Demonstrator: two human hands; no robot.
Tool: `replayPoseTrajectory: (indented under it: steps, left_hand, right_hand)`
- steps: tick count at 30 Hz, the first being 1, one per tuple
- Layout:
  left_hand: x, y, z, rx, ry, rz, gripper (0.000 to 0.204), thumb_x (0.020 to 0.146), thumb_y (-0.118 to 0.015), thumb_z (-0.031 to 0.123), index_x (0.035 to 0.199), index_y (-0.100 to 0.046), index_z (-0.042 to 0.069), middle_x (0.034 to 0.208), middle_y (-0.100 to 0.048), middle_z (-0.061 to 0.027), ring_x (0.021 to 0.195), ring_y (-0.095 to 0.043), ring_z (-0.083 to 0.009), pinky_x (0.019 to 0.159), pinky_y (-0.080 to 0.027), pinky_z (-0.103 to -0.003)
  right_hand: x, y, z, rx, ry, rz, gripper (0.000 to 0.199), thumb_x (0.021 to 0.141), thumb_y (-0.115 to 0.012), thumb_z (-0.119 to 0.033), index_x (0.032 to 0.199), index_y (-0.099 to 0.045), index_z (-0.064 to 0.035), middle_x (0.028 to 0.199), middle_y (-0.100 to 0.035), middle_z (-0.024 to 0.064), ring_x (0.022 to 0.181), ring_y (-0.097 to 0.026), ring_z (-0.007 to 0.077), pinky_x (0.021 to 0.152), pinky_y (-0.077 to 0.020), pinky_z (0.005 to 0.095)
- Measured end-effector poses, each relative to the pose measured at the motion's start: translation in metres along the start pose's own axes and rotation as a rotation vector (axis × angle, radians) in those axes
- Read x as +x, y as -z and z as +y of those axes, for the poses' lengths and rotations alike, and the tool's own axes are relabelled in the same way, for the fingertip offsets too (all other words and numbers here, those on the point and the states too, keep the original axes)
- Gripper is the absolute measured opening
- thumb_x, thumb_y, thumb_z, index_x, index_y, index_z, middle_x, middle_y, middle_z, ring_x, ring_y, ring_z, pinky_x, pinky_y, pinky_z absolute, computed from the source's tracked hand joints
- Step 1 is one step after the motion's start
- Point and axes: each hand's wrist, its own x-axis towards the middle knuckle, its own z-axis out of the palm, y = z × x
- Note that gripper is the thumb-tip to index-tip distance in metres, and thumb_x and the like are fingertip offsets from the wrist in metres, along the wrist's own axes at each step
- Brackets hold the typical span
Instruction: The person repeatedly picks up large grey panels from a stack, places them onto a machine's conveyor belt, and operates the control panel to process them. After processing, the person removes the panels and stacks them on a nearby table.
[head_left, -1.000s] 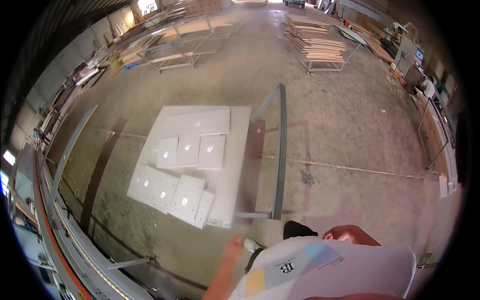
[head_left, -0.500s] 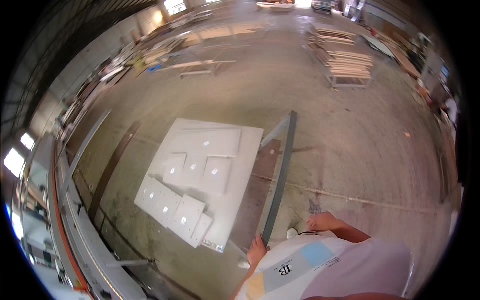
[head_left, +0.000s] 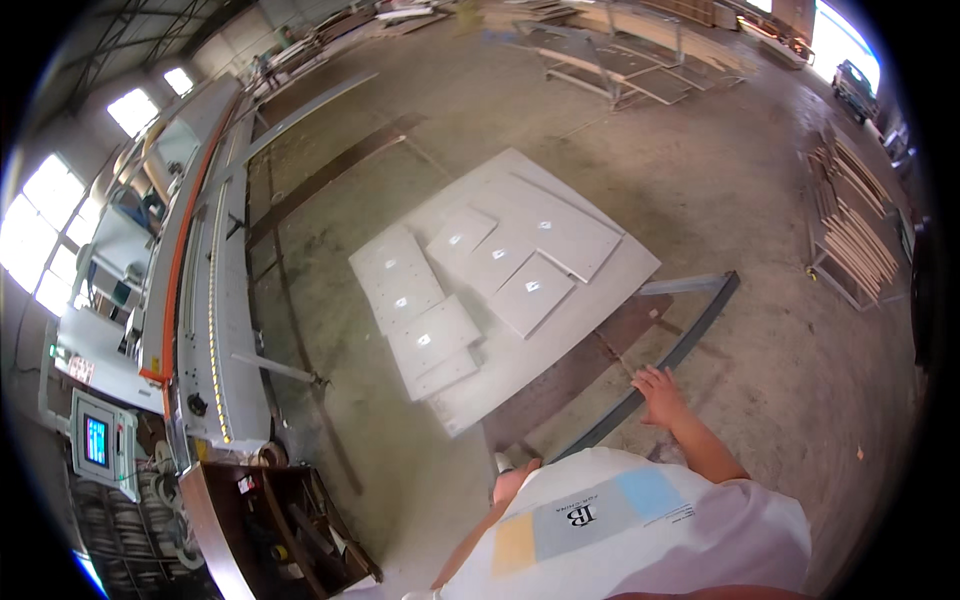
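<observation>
A: Our right hand (head_left: 660, 392) is on the grey metal cart frame (head_left: 668, 358), fingers spread flat on the rail, not clenched. Left hand (head_left: 512, 480) sits low by the frame's near end; can't tell its grip.

B: We'd keep both hands on the rail & push evenly, w/ the load level.

A: Right. White panels (head_left: 500, 285) on the cart lie at approx 11 o'clock from the right hand, near it.

B: Edge-banding machine (head_left: 205, 300) is off at 9 o'clock.
</observation>
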Motion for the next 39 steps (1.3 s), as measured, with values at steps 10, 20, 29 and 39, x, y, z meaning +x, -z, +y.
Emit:
replayPoseTrajectory:
  steps: [10,20,29,39]
  left_hand:
    - [0.057,0.169,-0.025,0.028,0.124,-0.044,0.05,0.097,-0.041,0.062,0.136,-0.061,0.037,0.131,-0.068,-0.0032,0.12,-0.065,-0.0299,0.098,-0.053,-0.041]
    - [0.246,0.318,-0.086,0.547,-0.605,0.346,0.04,0.081,-0.071,0.04,0.115,-0.058,0.022,0.098,-0.071,-0.0065,0.083,-0.071,-0.0335,0.068,-0.058,-0.048]
    - [0.362,0.519,-0.067,0.585,-0.437,0.394,0.041,0.079,-0.074,0.041,0.113,-0.062,0.021,0.101,-0.071,-0.0065,0.094,-0.07,-0.0312,0.077,-0.057,-0.048]
    - [0.508,0.737,0.046,0.513,-0.293,0.369,0.063,0.078,-0.077,0.034,0.137,-0.058,0.022,0.127,-0.069,-0.0112,0.115,-0.068,-0.0328,0.094,-0.055,-0.048]
  right_hand:
    - [0.182,-0.033,-0.03,-0.111,0.145,-0.252,0.03,0.059,-0.076,-0.037,0.083,-0.075,-0.0205,0.086,-0.074,0.0056,0.087,-0.07,0.0295,0.085,-0.0478,0.0464]
    - [0.396,-0.045,-0.097,-0.101,0.151,-0.279,0.037,0.061,-0.078,-0.042,0.091,-0.076,-0.0205,0.093,-0.075,0.005,0.09,-0.071,0.0285,0.083,-0.0485,0.045]
    - [0.608,-0.062,-0.159,-0.014,0.209,-0.149,0.038,0.059,-0.078,-0.042,0.091,-0.076,-0.0211,0.088,-0.073,0.004,0.089,-0.07,0.0275,0.082,-0.0475,0.0455]
    - [0.881,-0.036,-0.16,0.001,0.315,-0.231,0.058,0.065,-0.082,-0.039,0.118,-0.068,-0.0192,0.113,-0.071,0.0076,0.11,-0.067,0.029,0.102,-0.0456,0.0504]
